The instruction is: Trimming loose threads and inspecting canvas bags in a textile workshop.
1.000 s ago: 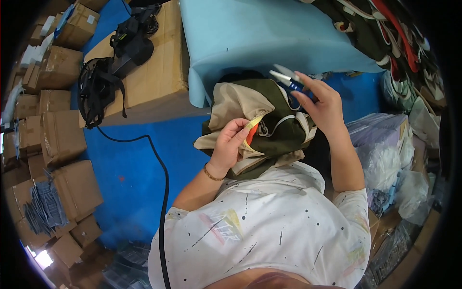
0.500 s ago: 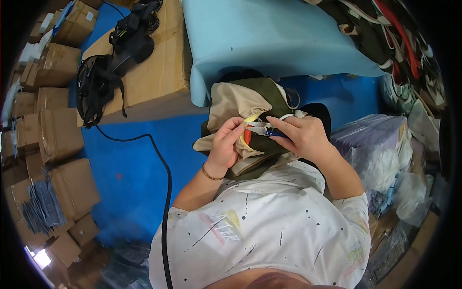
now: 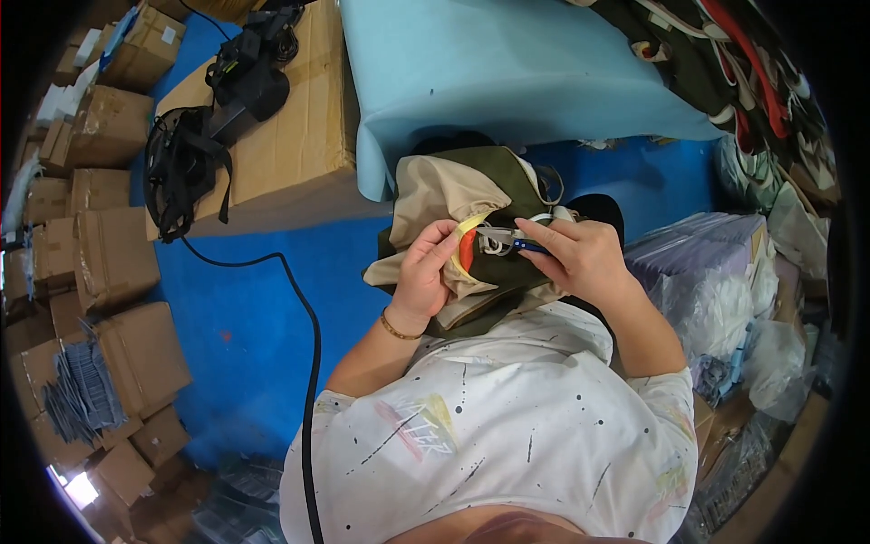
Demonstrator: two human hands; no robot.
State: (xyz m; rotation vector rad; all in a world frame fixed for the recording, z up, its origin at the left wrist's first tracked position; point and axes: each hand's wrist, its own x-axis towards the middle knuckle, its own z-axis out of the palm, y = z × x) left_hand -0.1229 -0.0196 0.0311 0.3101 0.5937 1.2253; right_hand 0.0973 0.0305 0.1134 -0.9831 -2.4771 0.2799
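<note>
A beige and olive garment point(image 3: 458, 195) lies bunched on my lap, under the edge of a light blue padded table point(image 3: 507, 82). My left hand point(image 3: 424, 270) pinches a yellow strip of the fabric point(image 3: 470, 224), with an orange patch just beside it. My right hand point(image 3: 578, 257) grips small blue-handled thread snips point(image 3: 507, 241), whose metal tips point left and touch the garment next to the yellow strip. A bracelet sits on my left wrist.
A large flat cardboard box point(image 3: 285, 136) carries black straps and a headset point(image 3: 186, 163); a black cable point(image 3: 304, 344) runs down over the blue floor. Several cardboard boxes point(image 3: 100, 254) stand at left. Clear plastic bags of goods point(image 3: 716, 290) pile at right, patterned fabric at upper right.
My right hand has come down from above the garment, bringing the snips to the yellow strip held by my left hand. The left hand has stayed on the fabric.
</note>
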